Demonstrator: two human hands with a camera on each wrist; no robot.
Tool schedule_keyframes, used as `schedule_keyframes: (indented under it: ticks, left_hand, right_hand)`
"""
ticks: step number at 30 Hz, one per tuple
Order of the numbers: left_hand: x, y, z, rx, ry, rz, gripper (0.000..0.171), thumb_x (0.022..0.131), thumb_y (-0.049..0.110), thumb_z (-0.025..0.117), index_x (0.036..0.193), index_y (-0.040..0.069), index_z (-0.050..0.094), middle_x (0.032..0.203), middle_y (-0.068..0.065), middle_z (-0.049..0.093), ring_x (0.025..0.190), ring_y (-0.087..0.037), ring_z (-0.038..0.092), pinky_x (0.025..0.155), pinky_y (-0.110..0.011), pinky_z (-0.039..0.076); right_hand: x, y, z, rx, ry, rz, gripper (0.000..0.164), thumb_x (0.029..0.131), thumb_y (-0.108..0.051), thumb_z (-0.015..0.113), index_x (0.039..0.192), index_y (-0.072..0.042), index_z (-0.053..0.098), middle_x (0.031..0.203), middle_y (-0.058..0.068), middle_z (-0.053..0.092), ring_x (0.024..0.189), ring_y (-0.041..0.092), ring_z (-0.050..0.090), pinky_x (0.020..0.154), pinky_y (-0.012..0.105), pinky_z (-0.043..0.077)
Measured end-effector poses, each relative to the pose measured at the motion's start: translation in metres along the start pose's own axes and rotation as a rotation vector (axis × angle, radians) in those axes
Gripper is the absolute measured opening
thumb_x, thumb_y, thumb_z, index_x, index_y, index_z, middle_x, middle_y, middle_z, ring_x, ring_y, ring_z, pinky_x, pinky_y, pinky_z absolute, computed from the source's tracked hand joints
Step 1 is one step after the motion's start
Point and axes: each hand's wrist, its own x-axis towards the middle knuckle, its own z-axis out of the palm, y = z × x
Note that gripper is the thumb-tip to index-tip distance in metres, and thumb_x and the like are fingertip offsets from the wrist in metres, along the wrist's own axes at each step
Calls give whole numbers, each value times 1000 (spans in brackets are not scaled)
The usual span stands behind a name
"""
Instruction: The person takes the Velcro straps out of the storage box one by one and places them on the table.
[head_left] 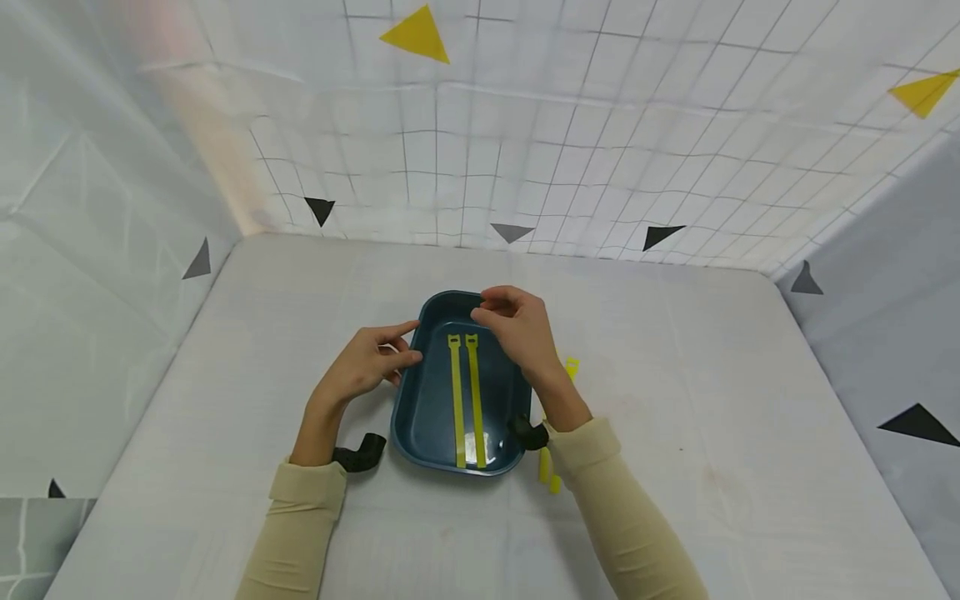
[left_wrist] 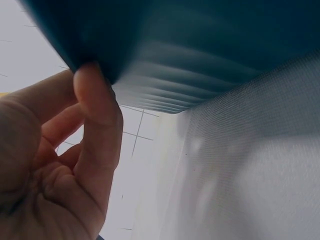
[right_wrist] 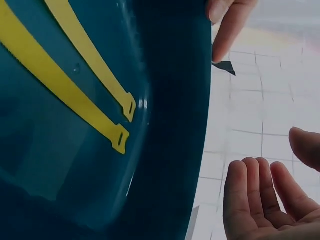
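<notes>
1. At the left rim of the blue tray, left hand pinches the edge.
2. Near the far right corner, right hand: thumb and fingers apart.
3. Inside, two yellow straps; outside right, further straps, partly hidden.

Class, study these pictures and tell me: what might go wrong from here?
The tray may tip or slide, since the left grip has only fingertips at its rim. If it tips, the two yellow straps inside could shift. The right forearm might brush the yellow straps outside, which it partly hides in the head view.
</notes>
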Motion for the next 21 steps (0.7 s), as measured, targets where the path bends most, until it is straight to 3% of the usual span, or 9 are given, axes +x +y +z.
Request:
schedule_keyframes:
  ticks: [21]
  left_hand:
    - [1, -1, 0, -4, 1, 9, 58, 96, 14, 68, 148, 3, 45, 88, -13, 61, 61, -23, 61, 61, -41, 58]
  right_hand:
    - [3, 3, 25, -53, -49, 7, 31, 91, 1, 67, 121, 8, 63, 103, 18, 63, 95, 32, 61, 82, 40, 54]
